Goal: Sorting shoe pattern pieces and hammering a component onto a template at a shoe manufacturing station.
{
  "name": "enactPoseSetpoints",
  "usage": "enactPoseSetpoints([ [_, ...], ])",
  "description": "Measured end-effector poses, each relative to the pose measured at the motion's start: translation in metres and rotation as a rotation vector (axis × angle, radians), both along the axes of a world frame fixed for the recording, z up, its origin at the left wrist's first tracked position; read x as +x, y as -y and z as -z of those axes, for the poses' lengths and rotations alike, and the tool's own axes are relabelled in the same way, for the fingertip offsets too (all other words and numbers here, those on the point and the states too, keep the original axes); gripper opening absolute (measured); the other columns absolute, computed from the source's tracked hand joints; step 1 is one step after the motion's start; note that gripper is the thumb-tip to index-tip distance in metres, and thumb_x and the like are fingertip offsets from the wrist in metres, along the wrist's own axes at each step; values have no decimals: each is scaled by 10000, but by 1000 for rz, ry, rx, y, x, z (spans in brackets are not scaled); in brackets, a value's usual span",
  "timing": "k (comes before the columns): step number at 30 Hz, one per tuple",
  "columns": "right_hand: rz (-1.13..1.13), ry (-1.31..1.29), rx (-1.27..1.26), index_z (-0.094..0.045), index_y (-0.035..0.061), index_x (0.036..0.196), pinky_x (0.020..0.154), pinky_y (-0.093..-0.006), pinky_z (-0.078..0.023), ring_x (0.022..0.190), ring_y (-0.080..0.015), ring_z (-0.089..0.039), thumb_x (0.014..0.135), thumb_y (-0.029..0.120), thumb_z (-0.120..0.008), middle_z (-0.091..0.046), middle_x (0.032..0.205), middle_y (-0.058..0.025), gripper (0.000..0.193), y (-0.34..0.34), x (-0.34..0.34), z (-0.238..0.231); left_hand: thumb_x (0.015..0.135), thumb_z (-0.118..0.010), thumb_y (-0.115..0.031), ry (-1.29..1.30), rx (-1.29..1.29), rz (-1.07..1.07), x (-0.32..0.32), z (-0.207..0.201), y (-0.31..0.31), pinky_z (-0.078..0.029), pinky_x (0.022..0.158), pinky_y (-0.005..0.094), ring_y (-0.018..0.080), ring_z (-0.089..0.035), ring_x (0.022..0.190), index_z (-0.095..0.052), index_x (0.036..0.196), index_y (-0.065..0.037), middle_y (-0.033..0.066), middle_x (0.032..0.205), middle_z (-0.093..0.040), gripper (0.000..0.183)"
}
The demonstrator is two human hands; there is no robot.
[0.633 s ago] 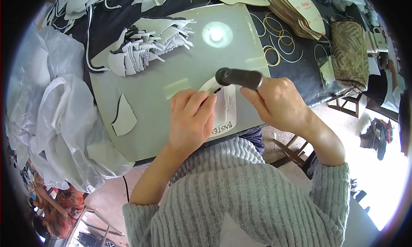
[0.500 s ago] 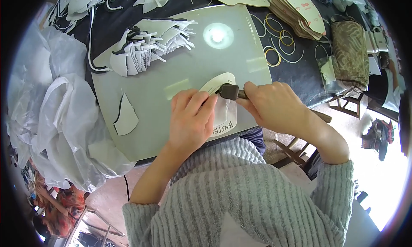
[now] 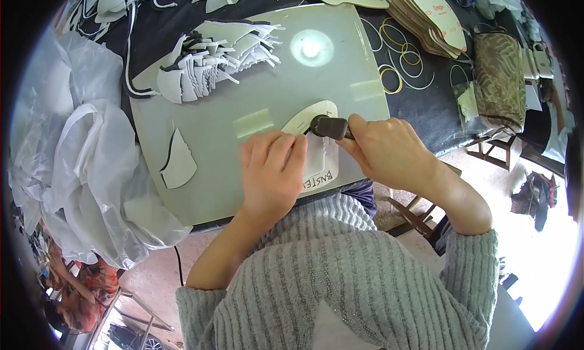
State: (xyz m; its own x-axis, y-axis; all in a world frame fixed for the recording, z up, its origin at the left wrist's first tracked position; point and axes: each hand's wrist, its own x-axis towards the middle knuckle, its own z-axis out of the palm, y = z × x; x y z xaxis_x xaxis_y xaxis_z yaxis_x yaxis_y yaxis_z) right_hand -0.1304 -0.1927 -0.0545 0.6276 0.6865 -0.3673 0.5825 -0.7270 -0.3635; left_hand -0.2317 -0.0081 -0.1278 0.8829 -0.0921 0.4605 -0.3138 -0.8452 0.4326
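Note:
My right hand (image 3: 392,149) is closed round the handle of a dark-headed hammer (image 3: 330,128). The hammer head is down over the upper part of a cream, round-topped template (image 3: 331,167) that has dark handwriting on it. A white cut piece with a toothed edge (image 3: 314,160) lies on this template. My left hand (image 3: 272,173) is bent over the left side of both, its fingertips pressed together at the piece's upper edge beside the hammer head. These fingers partly hide the piece, so their exact hold is hard to see. Template and piece rest on a glossy grey-green board (image 3: 243,155).
On the board, a fanned stack of white pieces with black edging (image 3: 207,67) lies far left, and one similar piece (image 3: 179,161) nearer me. Clear plastic sheeting (image 3: 97,167) covers the left side. Cream templates (image 3: 426,18), thin rings (image 3: 401,61) and a patterned pouch (image 3: 499,76) are at right.
The hammer head has shifted slightly and its angle has turned a little. My left hand has moved only slightly, its fingers still by the piece's upper edge.

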Motion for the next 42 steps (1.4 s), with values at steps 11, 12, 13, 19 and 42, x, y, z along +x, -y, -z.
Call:
enactPoseSetpoints([
  [11,-16,24,59,-502,-22,808,468,-416,-493,527,-359,-617,956,307,-543,-585,582,-175,363,2,-8,8,689,-618,-69,29,144,29,0,-2,4,-444,848,420,250,-570,926,-645,974,24,90,952,-569,301],
  [12,-38,39,60,-498,-21,808,470,-420,-494,522,-363,-615,959,316,-537,-586,584,-185,372,1,-7,3,691,-616,-68,13,148,29,-1,-3,3,-442,855,420,248,-567,932,-644,975,23,89,954,-569,299],
  [13,-43,38,61,-498,-21,808,470,-420,-494,522,-363,-615,959,316,-537,-586,584,-185,372,0,-7,0,694,-615,-66,-8,153,23,-3,-2,3,-440,861,420,246,-565,937,-643,976,21,89,956,-570,297],
  [19,-6,39,11,-490,-4,805,482,-420,-509,537,-359,-635,961,337,-534,-595,575,-174,377,0,-12,4,741,-692,-24,9,117,3,1,-2,5,-422,798,386,237,-563,893,-663,966,-29,46,930,-583,227],
  [42,29,116,297,-485,-1,796,421,-390,-476,467,-325,-600,938,271,-591,-565,541,-149,325,-1,-21,5,723,-685,-4,53,92,-53,-8,3,7,-418,810,388,235,-573,897,-652,921,-34,48,926,-574,203],
])
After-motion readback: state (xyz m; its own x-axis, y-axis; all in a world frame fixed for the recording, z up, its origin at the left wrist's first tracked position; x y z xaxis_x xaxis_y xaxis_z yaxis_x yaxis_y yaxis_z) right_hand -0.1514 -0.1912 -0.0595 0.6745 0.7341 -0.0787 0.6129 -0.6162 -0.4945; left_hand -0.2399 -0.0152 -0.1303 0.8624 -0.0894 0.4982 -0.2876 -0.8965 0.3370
